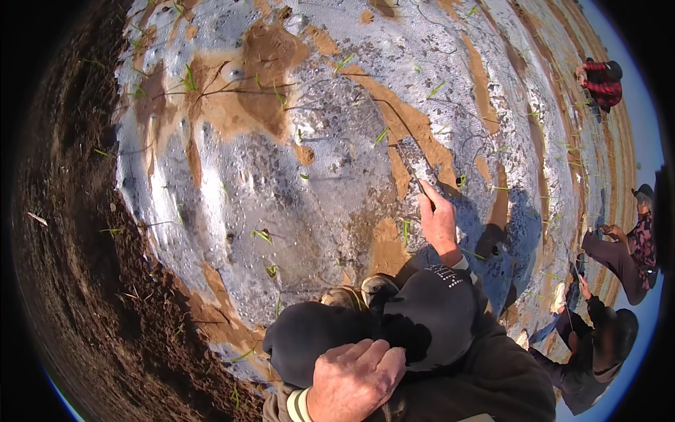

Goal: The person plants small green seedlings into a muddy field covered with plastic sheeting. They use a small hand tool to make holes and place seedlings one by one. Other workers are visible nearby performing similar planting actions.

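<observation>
My right hand [439, 224] grips a thin dark rod [413, 168], which points away from me over the plastic mulch film [337, 205]. Dark shadow lines run close beside the rod, so its far tip is hard to make out. My left hand [361, 377] is curled in front of my dark-clad knees [321, 340]; what may be inside its fingers is hidden. Narrow green seedlings [406, 232] poke through the film, one just left of my right hand. Another seedling [381, 136] stands near the rod's far part. My shoes [379, 285] are on the film.
Brown soil patches [390, 245] and wet mud [266, 79] lie on the film. Dark loose soil [132, 285] borders it on the left. To the right are a crouching person in dark clothes [601, 343], another in a patterned top [640, 248], and one in red plaid [602, 84].
</observation>
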A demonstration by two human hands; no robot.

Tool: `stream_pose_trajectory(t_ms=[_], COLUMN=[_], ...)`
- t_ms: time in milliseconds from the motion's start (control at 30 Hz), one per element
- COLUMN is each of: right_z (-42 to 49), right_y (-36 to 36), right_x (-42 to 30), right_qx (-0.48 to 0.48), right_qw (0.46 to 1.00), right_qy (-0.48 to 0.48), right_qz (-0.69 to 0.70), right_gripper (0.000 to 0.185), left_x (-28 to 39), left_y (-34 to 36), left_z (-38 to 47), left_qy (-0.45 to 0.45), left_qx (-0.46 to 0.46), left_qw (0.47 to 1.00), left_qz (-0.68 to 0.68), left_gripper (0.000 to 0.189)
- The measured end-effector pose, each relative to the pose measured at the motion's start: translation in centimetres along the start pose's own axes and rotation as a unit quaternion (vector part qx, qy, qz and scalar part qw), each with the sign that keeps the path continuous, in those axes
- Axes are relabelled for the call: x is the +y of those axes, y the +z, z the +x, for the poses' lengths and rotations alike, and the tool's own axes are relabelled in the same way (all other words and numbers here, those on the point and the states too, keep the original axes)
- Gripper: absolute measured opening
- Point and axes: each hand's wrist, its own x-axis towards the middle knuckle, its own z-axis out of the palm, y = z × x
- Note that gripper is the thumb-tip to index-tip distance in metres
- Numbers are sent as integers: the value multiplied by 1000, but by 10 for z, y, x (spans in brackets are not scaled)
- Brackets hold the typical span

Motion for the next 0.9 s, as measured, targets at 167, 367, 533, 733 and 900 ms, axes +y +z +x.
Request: stream_pose_trajectory(t_ms=[167, 367, 533, 733, 900], right_z=[-4, -10, -10, -11, -13], right_y=[-18, -27, -20, -3, 11], right_x=[-23, -12, 2, 7, 12], right_qx=[-41, 19, 33, 57, 63], right_qw=[995, 964, 944, 969, 976], right_qy=[31, -67, -56, -26, -17], right_qz=[-87, -256, -324, -239, -207], right_gripper=[32, 41, 51, 36, 35], left_x=[-1, -1, -2, -1, -1], left_y=[-2, -1, -3, 1, -5], left_z=[-3, -3, -6, -12, -3], left_qy=[-11, -5, 0, 3, -8], left_qx=[-15, -14, -12, 32, -4], left_qw=[1000, 1000, 1000, 999, 1000], left_qz=[2, -1, -6, 12, -5], left_gripper=[20, 20, 18, 15, 20])
